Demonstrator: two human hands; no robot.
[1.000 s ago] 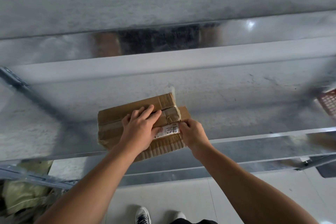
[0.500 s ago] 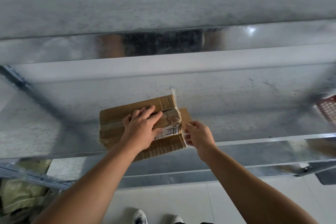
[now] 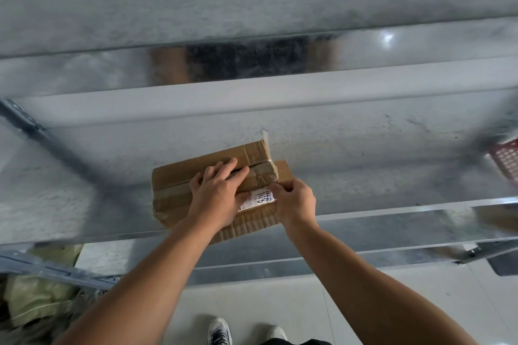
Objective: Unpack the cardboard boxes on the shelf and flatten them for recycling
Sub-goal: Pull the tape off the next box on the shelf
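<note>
The box (image 3: 179,179) lies flat on the metal shelf (image 3: 364,154), with its near edge jutting a little past the shelf's front lip. It is brown, creased and wrapped in clear tape, and a loose tape end (image 3: 265,138) stands up at its far right corner. The left hand (image 3: 217,196) lies palm down on top of the box, about the middle. Its fingers are straight and slightly spread and point to the box's far side, pressing the lid rather than gripping it. The left forearm comes up from the lower left with a straight wrist. The right hand (image 3: 294,202) is at the box's right edge, just right of the white label (image 3: 260,197), which bears handwriting. Its fingers are curled and its thumb and forefinger meet in a narrow pinch at that edge. I cannot tell whether the pinch holds tape or cardboard. The right forearm rises from the lower right, so both arms converge on the box. Well right of the box a red basket (image 3: 506,158) sits at the shelf's end. Below and left of the box lies a pale green bag (image 3: 36,297). Directly below the box, two shoes (image 3: 220,330) stand on the floor.
</note>
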